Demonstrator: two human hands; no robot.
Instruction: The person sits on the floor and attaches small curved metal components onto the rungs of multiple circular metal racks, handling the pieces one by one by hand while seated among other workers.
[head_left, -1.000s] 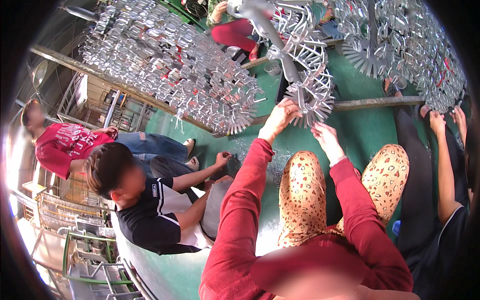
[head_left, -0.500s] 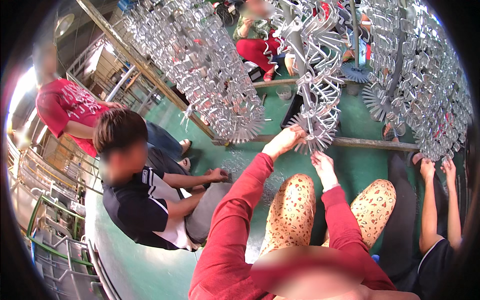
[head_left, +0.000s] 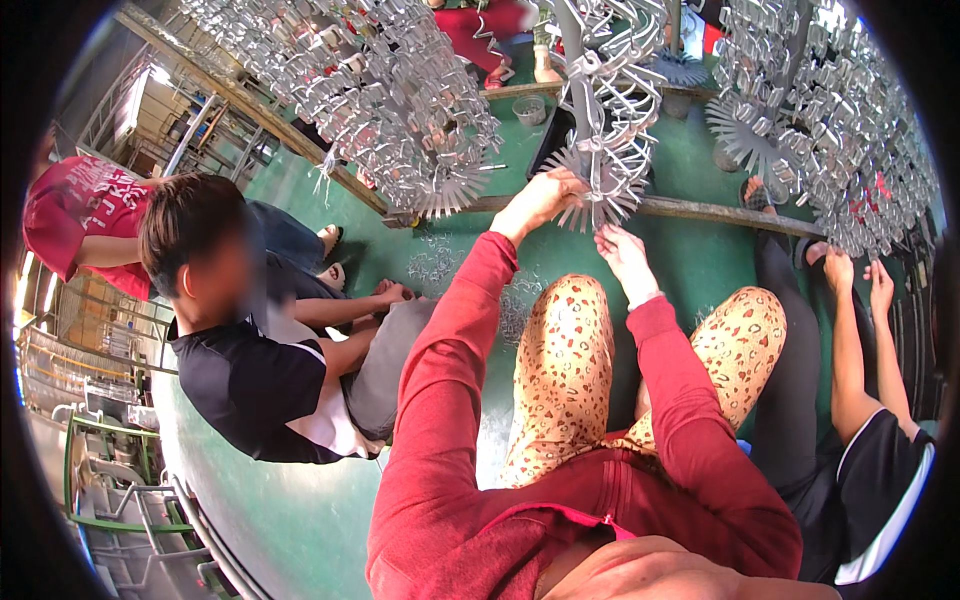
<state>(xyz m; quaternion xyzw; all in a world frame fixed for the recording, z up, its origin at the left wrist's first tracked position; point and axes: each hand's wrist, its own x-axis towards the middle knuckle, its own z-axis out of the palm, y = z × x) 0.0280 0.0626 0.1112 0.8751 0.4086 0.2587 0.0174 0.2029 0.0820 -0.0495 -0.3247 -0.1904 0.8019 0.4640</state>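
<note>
A grey vertical rod (head_left: pixel 577 95) hangs in front of me, loaded with shiny bent metal pieces (head_left: pixel 625 110). Flat grey prongs fan out as a rosette (head_left: pixel 600 205) at its lower end. My left hand (head_left: pixel 548 196) is at the rosette's left side, thumb and fingers pinched together among the prong tips. Just under the rosette, my right hand (head_left: pixel 625 258) has its fingertips drawn together close to the lowest prongs. Whatever lies between the fingers of either hand is too small or hidden to make out.
More loaded racks hang left (head_left: pixel 370 100) and right (head_left: pixel 860 150). A wooden beam (head_left: pixel 690 208) crosses behind the rosette. Metal pieces (head_left: pixel 435 260) lie on the green floor. One co-worker (head_left: pixel 250 340) sits left; another's hands (head_left: pixel 855 275) work at the right rack. Behind stand a black tray (head_left: pixel 550 140) and a bucket (head_left: pixel 530 110).
The view has tilted, so the racks and hands sit higher in it and slightly left. Both hands stay at the same rosette, with little visible change in their grip.
</note>
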